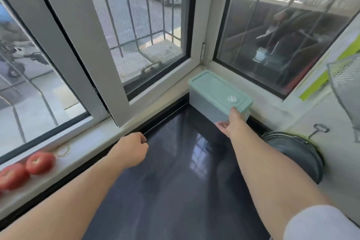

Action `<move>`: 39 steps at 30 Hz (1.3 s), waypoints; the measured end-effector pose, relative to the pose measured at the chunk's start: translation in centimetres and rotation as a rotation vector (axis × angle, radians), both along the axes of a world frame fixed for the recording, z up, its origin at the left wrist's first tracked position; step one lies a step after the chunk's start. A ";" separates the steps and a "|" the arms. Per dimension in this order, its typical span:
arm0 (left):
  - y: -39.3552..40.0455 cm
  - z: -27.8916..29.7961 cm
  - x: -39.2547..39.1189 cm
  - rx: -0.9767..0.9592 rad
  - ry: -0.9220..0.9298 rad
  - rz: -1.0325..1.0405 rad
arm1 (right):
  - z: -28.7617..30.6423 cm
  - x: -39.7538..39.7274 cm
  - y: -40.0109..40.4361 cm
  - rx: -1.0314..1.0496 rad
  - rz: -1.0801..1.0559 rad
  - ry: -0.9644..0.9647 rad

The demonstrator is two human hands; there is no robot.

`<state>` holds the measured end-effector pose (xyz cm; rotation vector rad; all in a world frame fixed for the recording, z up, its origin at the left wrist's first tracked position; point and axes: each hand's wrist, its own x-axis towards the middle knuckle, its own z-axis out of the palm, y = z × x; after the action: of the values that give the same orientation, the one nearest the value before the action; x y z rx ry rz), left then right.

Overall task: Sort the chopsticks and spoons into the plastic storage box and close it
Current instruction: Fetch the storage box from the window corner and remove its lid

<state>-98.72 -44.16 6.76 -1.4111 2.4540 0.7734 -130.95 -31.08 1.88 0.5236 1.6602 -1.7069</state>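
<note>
The plastic storage box [210, 103], grey with a mint green lid [216, 87] lying flat on top, stands in the far corner of the dark counter against the window sill. My right hand [230, 122] reaches to its near end, fingers touching the box wall just under the lid's edge. My left hand [132, 149] hovers over the counter's left edge with fingers curled and nothing in it. No chopsticks or spoons are visible.
Two red tomatoes [25, 169] lie on the white sill at the left. A dark pan [296, 154] with a metal handle leans at the right wall, below a mesh rack [344, 91]. The glossy black counter [175, 181] stretches between my arms.
</note>
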 end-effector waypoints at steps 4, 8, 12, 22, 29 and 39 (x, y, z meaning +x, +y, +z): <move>1.6 -1.5 -0.3 0.091 0.022 0.017 | -0.4 -0.6 -0.1 0.085 -0.037 0.074; 3.9 -2.2 1.1 0.078 -0.063 -0.063 | 0.8 0.7 0.1 -0.047 -0.164 0.024; 6.0 -2.2 3.8 0.104 -0.027 -0.063 | 3.5 7.1 1.8 -0.087 -0.166 0.071; 15.2 -0.4 18.4 0.105 0.597 0.629 | 3.4 34.4 17.5 -0.082 0.278 0.107; 20.8 1.4 35.8 0.063 0.659 1.041 | 4.7 44.4 20.2 -0.048 0.936 0.247; 33.3 2.5 54.7 0.117 0.874 1.564 | 6.1 57.7 14.8 -0.129 1.378 0.513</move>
<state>-44.00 -10.91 9.28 -3.3077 0.9512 1.9958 -73.29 -16.32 7.95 -1.0180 1.5315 -0.8461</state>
